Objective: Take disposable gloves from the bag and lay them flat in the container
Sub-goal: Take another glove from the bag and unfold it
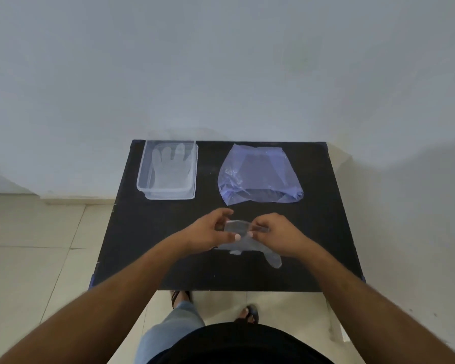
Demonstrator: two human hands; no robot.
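Note:
A clear disposable glove (241,231) is held above the middle of the black table (132,245), its fingers drooping toward the near side. My left hand (210,229) pinches its left edge and my right hand (279,235) pinches its right edge. A clear plastic container (142,179) stands at the back left with a glove (172,166) lying flat inside, fingers pointing away. The blue translucent bag (259,174) lies at the back right, its opening toward me.
The table stands against a pale wall on a tiled floor (37,258). My feet in sandals (250,312) show below the table's near edge. Bare black surface lies between the container and the bag and along the near edge.

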